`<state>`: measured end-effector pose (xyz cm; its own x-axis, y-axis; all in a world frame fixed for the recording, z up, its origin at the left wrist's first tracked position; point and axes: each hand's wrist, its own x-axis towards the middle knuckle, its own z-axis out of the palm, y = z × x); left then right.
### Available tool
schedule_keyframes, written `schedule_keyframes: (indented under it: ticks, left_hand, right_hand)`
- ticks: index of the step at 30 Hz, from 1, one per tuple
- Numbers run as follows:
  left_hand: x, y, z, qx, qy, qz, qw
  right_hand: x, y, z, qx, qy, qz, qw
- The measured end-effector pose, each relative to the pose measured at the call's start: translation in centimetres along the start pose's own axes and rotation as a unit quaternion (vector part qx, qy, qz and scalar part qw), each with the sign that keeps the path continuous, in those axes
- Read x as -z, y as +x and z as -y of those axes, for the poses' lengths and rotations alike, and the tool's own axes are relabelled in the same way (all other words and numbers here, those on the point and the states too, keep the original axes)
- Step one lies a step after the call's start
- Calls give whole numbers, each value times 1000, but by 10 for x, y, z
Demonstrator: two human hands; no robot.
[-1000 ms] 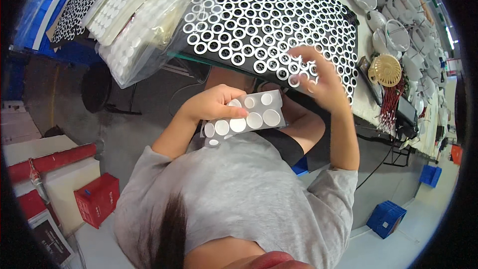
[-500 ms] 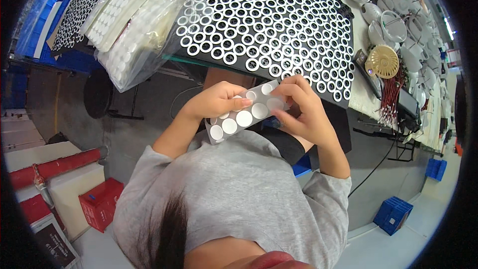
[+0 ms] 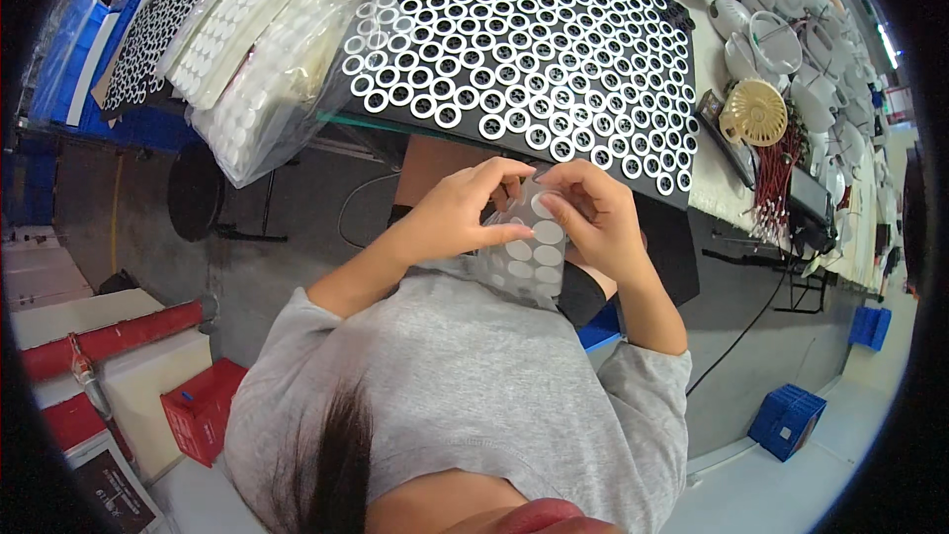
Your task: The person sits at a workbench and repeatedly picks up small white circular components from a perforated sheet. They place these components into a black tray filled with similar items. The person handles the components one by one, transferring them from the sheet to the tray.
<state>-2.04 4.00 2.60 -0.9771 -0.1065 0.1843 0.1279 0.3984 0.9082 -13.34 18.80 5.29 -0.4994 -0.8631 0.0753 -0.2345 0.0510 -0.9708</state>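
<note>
My left hand [image 3: 457, 213] and my right hand [image 3: 591, 218] meet in front of my chest. Together they hold a clear sheet [image 3: 529, 257] covered with several white round discs, which hangs down between them. The right fingertips pinch at a disc near the sheet's top edge. Just beyond the hands lies a black board [image 3: 554, 49] packed with rows of white rings, resting on the table.
Clear bags of white discs [image 3: 267, 59] lie at the left of the board. White round housings [image 3: 781, 10] and a beige grille [image 3: 756, 111] sit at the right, with red wires beside them. Red boxes [image 3: 203, 410] and blue crates [image 3: 786, 420] stand on the floor.
My right hand came back from the ring board to the disc sheet. The sheet turned from lying flat to hanging down between both hands.
</note>
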Motion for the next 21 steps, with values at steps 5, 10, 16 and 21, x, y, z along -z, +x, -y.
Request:
schedule_keyframes:
  ticks: [5, 10, 16, 21]
  left_hand:
    - [-14, 3, 3, -24, 22, -21, 999]
    - [-18, 4, -1, 39, -94, -61, 993]
    - [-8, 5, 1, 100, -87, -43, 990]
    - [7, 11, 8, 144, -89, -1, 986]
  right_hand:
    - [-8, 2, -6, 76, 34, -36, 996]
    - [-6, 4, -3, 107, -66, -58, 990]
    - [-4, 6, 3, 111, -165, -72, 977]
    - [-1, 20, 2, 160, -279, -35, 946]
